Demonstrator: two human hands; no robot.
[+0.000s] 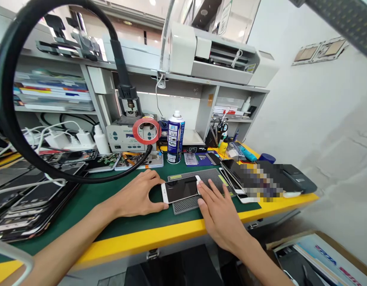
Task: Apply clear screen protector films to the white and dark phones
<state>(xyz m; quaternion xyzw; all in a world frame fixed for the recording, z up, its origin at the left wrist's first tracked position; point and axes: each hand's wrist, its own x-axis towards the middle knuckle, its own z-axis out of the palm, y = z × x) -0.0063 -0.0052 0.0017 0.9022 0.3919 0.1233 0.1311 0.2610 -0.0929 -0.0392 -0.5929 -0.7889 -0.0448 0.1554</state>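
While my left hand spans the left end of the white phone between thumb and fingers, my right hand lies open, its fingertips resting on the right end. That left grip is parted just enough to take the phone's short side; whether my right thumb presses the edge too, I cannot tell. The phone lies face up, screen dark, over a grey perforated mat on the green surface, with a spray can behind it and more phones by the mat's right edge. I judge the step in hand to be steadying the phone; the next move calls for light, even pressure at both ends.
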